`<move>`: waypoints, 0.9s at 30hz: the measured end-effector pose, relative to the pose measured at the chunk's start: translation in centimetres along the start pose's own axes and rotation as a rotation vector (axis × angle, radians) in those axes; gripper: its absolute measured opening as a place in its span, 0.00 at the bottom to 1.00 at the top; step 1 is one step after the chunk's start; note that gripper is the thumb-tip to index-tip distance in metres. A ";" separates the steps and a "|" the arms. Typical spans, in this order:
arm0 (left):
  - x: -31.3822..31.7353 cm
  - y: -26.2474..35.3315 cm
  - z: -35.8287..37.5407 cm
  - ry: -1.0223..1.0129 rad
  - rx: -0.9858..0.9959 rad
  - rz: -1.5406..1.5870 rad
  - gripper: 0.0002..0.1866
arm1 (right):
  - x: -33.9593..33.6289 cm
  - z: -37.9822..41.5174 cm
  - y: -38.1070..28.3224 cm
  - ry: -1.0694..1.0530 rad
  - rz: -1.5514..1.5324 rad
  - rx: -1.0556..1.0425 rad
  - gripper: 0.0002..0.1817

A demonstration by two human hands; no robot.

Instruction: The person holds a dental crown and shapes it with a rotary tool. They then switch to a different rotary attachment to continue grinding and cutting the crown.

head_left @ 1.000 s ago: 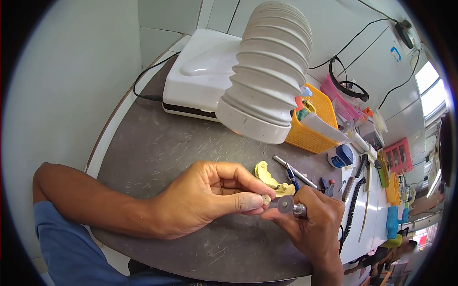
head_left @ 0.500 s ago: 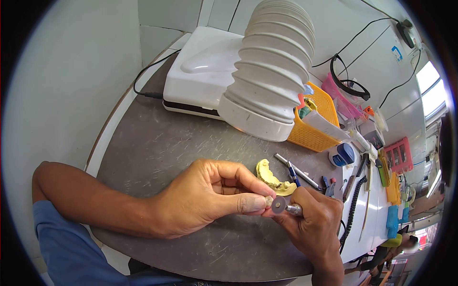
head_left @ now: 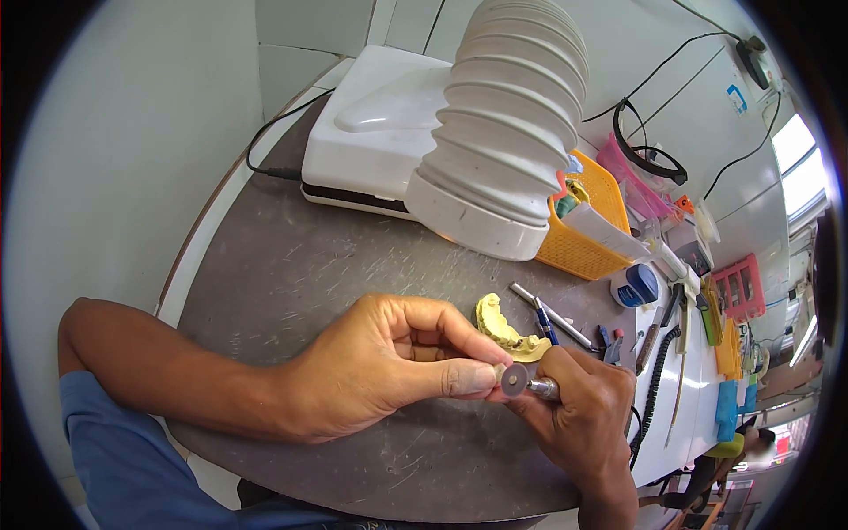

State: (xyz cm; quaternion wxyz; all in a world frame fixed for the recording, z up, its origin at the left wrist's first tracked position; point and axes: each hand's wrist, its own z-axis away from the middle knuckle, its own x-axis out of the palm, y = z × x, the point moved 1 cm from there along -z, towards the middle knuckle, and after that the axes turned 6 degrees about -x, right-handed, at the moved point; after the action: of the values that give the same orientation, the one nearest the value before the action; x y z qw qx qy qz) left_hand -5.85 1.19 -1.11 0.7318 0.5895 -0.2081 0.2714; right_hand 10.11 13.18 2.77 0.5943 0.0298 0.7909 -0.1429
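Observation:
My left hand (head_left: 397,367) pinches a small pale piece (head_left: 500,371) between thumb and fingertips. In my right hand (head_left: 587,406) is a metal rotary handpiece (head_left: 543,388), its fingers wrapped round the body. A round grey disc (head_left: 514,380) on the handpiece's tip is right beside the pale piece; whether they touch I cannot tell. Just behind the fingertips, a yellow dental cast (head_left: 502,329) lies on the grey table (head_left: 291,256).
A white machine (head_left: 380,132) with a ribbed hose (head_left: 512,115) stands at the back. To its right are a yellow basket (head_left: 590,252), a blue-capped jar (head_left: 634,286), a blue pen (head_left: 544,321) and several tools. A person (head_left: 711,468) is at the far right.
The view has shifted very slightly. The disc is a little further left against the pale piece; both hands keep their grip.

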 end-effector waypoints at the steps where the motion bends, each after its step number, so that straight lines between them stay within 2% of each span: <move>1: 0.0 0.0 0.0 -0.005 0.007 0.003 0.07 | 0.0 0.0 0.0 0.000 0.000 0.000 0.21; 4: 0.0 0.0 0.0 -0.005 0.002 -0.003 0.07 | 0.1 0.0 0.1 -0.007 -0.006 0.007 0.21; 6: 0.0 0.0 0.0 -0.005 0.002 -0.003 0.07 | 0.3 0.0 0.4 0.052 0.040 -0.097 0.25; 27: 0.2 0.1 0.1 -0.006 0.002 -0.005 0.06 | 0.4 0.2 0.6 0.072 0.045 -0.142 0.24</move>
State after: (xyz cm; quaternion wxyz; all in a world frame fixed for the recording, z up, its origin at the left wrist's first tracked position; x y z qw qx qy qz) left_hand -5.80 1.13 -0.90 0.7311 0.5916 -0.2085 0.2682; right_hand 10.32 13.62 2.18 0.5692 0.0105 0.8190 -0.0719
